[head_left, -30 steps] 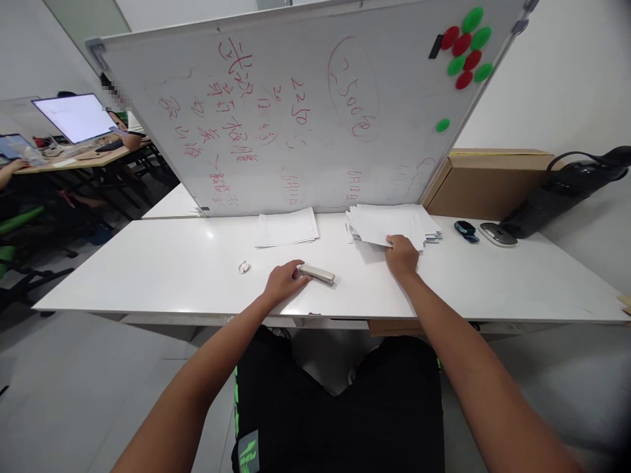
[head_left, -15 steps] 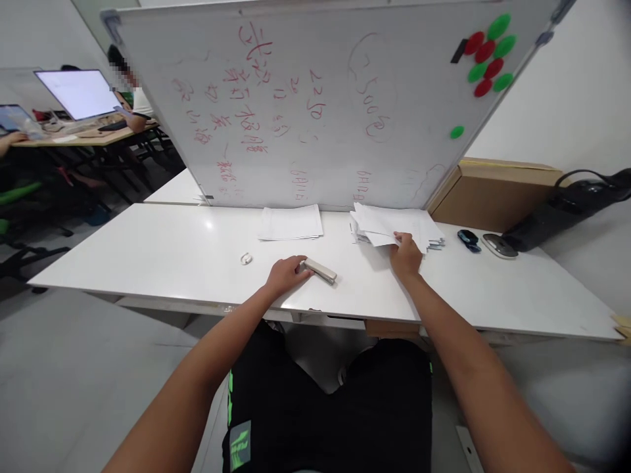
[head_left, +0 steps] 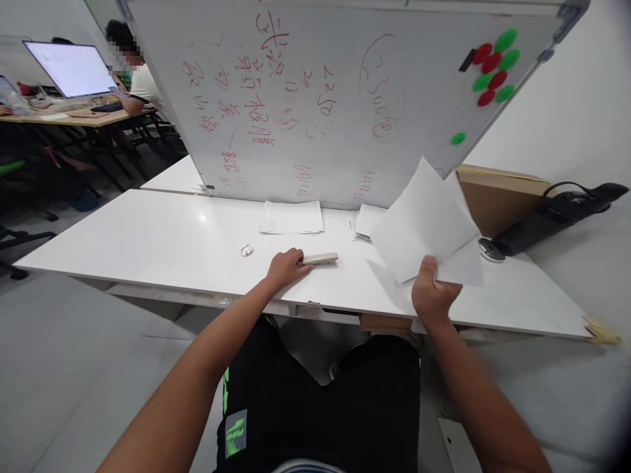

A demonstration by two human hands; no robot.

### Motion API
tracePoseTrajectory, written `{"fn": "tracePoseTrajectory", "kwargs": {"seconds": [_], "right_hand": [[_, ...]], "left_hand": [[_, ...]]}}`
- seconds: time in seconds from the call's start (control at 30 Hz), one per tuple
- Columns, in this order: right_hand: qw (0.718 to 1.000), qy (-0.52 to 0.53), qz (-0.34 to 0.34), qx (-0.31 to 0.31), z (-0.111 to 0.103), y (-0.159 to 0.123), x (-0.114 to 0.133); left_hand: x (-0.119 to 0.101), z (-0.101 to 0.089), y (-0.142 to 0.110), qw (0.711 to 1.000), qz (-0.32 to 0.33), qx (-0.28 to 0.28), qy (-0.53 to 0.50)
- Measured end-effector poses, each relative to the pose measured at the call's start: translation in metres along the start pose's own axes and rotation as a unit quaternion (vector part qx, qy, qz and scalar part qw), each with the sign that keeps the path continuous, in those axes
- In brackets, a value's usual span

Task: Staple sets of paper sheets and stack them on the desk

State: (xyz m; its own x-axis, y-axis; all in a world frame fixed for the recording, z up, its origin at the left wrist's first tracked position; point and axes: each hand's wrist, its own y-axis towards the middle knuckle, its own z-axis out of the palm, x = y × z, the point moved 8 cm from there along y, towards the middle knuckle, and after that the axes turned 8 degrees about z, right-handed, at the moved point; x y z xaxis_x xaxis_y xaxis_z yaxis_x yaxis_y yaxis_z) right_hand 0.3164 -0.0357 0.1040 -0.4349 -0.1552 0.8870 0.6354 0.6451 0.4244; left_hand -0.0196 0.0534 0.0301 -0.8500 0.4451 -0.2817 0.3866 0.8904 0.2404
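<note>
My left hand (head_left: 287, 268) is closed around the rear end of a light grey stapler (head_left: 320, 259), which rests on the white table near its front edge. In my right hand (head_left: 434, 292) are a few white paper sheets (head_left: 424, 223), pinched at their lower edge with the thumb on top. The sheets are raised off the table and fan apart slightly. Behind them, partly covered, lies a paper pile (head_left: 367, 215). A flat stack of white paper (head_left: 290, 217) lies beyond my left hand, against the whiteboard.
A whiteboard (head_left: 335, 118) with red writing and round magnets stands across the table (head_left: 148, 243). To the right are a cardboard box (head_left: 497, 203), a computer mouse (head_left: 491, 249) and a black bottle (head_left: 547, 220). A small white ring-shaped item (head_left: 246, 250) lies left. A person sits at a far desk.
My right hand has lifted sheets off the right pile and brought them toward me and to the right. The stapler has turned to lie more level across the table, still in my left hand.
</note>
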Motion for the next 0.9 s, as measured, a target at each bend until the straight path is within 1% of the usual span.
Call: {"fn": "tracePoseTrajectory", "kwargs": {"seconds": [0.03,0.07,0.1,0.13,0.2,0.3,0.37,0.4,0.43,0.47,0.5,0.53,0.57,0.6,0.63,0.67,0.7,0.73,0.77,0.8,0.83,0.9], "right_hand": [[0.998,0.02,0.045,-0.03,-0.009,-0.014,-0.006],[0.994,0.043,0.092,-0.042,-0.014,-0.028,-0.014],[0.989,0.065,0.119,-0.051,-0.018,-0.042,-0.019],[0.983,0.101,0.149,-0.048,-0.019,-0.056,-0.024],[0.96,0.186,0.208,-0.03,-0.016,-0.079,-0.033],[0.919,0.272,0.286,-0.006,-0.011,-0.107,-0.041],[0.903,0.292,0.314,0.014,-0.011,-0.118,-0.043],[0.901,0.294,0.319,0.022,-0.013,-0.121,-0.043],[0.903,0.286,0.321,0.028,-0.016,-0.123,-0.043],[0.909,0.265,0.319,0.032,-0.02,-0.124,-0.043],[0.921,0.23,0.312,0.032,-0.025,-0.124,-0.042],[0.937,0.184,0.297,0.03,-0.032,-0.123,-0.039],[0.954,0.132,0.268,0.034,-0.037,-0.121,-0.033],[0.971,0.081,0.221,0.049,-0.04,-0.118,-0.024],[0.984,0.033,0.157,0.079,-0.039,-0.117,-0.011],[0.989,-0.013,0.084,0.119,-0.034,-0.118,0.002],[0.984,-0.06,0.011,0.165,-0.027,-0.122,0.015],[0.97,-0.108,-0.053,0.21,-0.018,-0.128,0.023],[0.951,-0.157,-0.103,0.246,-0.01,-0.136,0.028],[0.931,-0.203,-0.138,0.27,-0.004,-0.143,0.029],[0.913,-0.241,-0.161,0.286,0.001,-0.15,0.027],[0.883,-0.291,-0.185,0.318,0.007,-0.162,0.017]], "left_hand": [[0.0,-0.001,0.0,1.0,-0.004,-0.005,0.007],[0.0,-0.002,0.001,1.0,-0.008,-0.011,0.013],[0.001,-0.004,0.001,1.0,-0.015,-0.015,0.017],[0.001,-0.005,0.0,0.999,-0.022,-0.019,0.018],[0.002,-0.009,-0.003,0.999,-0.033,-0.028,0.017],[-0.005,-0.017,-0.013,0.998,-0.022,-0.061,0.016],[-0.018,-0.026,-0.023,0.995,-0.009,-0.095,0.003],[-0.027,-0.029,-0.028,0.994,-0.004,-0.11,-0.014],[-0.039,-0.033,-0.034,0.992,0.003,-0.122,-0.038],[-0.055,-0.037,-0.039,0.989,0.015,-0.13,-0.072],[-0.073,-0.039,-0.043,0.984,0.033,-0.126,-0.118],[-0.093,-0.042,-0.048,0.976,0.048,-0.116,-0.177],[-0.113,-0.044,-0.051,0.961,0.059,-0.101,-0.25],[-0.132,-0.045,-0.054,0.936,0.065,-0.074,-0.337],[-0.15,-0.044,-0.057,0.899,0.064,-0.037,-0.432],[-0.166,-0.042,-0.059,0.853,0.058,0.005,-0.519],[-0.175,-0.041,-0.061,0.81,0.03,0.022,-0.585],[-0.178,-0.038,-0.062,0.773,-0.004,0.034,-0.633],[-0.178,-0.034,-0.063,0.744,-0.039,0.038,-0.666],[-0.173,-0.028,-0.064,0.724,-0.076,0.035,-0.684],[-0.166,-0.02,-0.065,0.713,-0.111,0.032,-0.692],[-0.146,0.001,-0.072,0.709,-0.175,0.026,-0.682]]}}
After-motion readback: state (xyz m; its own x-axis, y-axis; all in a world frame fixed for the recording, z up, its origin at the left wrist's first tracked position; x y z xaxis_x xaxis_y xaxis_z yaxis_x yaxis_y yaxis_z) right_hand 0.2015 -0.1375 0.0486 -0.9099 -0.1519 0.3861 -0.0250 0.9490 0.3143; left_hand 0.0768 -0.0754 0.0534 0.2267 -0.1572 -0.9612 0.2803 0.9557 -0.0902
